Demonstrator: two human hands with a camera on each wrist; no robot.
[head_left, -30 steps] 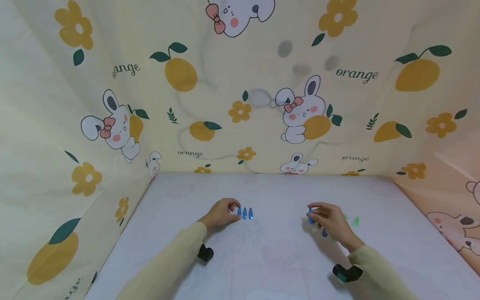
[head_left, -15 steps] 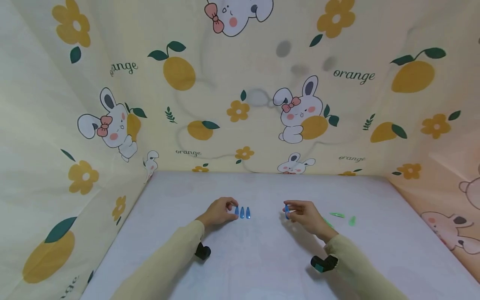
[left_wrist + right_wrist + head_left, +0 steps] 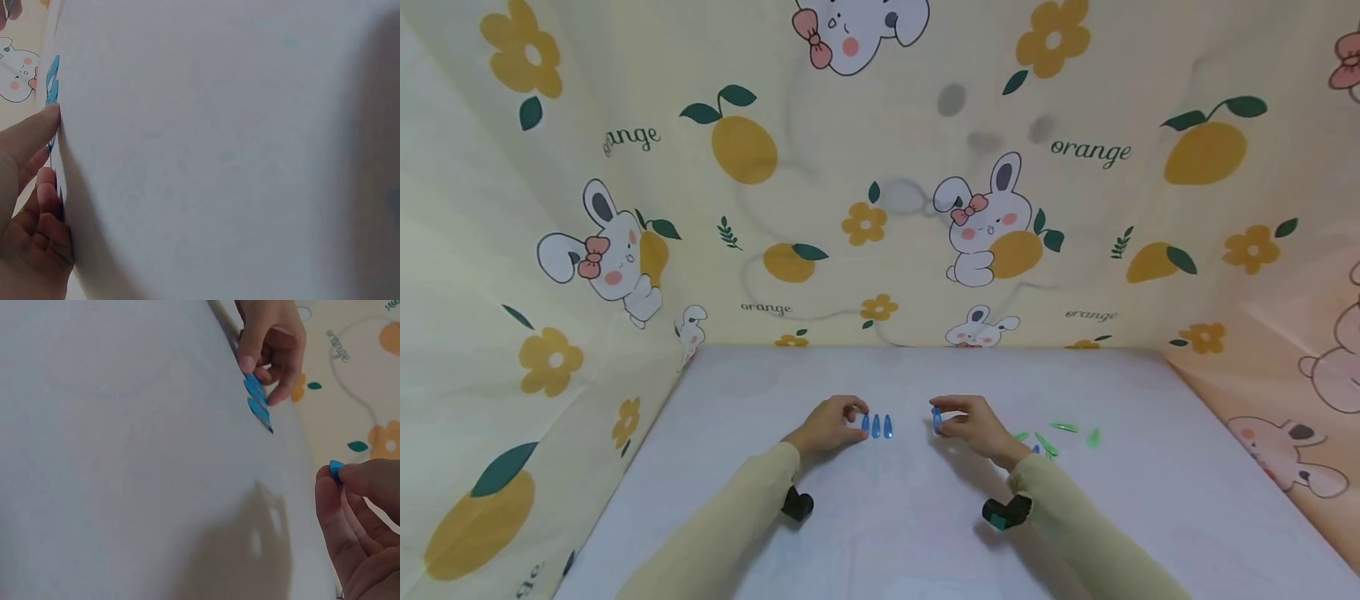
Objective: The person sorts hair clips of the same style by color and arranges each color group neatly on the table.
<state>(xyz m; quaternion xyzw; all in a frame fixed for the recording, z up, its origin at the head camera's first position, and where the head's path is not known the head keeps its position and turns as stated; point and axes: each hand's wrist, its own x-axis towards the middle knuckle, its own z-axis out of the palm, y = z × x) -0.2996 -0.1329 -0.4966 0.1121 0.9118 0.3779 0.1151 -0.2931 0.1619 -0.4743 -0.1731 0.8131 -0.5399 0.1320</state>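
Three blue snap hair clips (image 3: 876, 426) lie upright in a row, side by side on the white table. At the row's left end, the thumb and fingertips of my left hand (image 3: 826, 426) pinch the leftmost hair clip (image 3: 866, 424) at its two ends. To the right of the row, my right hand (image 3: 974, 427) holds another blue hair clip (image 3: 936, 420) between thumb and fingers, above the table. In the right wrist view only a tip of this held clip (image 3: 336, 470) shows. The left wrist view shows part of the row (image 3: 52, 81) beyond my left thumb.
Several green hair clips (image 3: 1064, 427) lie scattered on the right, behind and beside my right wrist. Among them is a blue clip (image 3: 1036, 449), partly hidden by the sleeve. A patterned cloth (image 3: 820, 208) walls the table (image 3: 880, 533) at back and sides.
My right hand has carried its blue clip leftward from the scattered clips toward the row, uncovering green clips behind it. My left hand stays at the row. The head view has shifted slightly.
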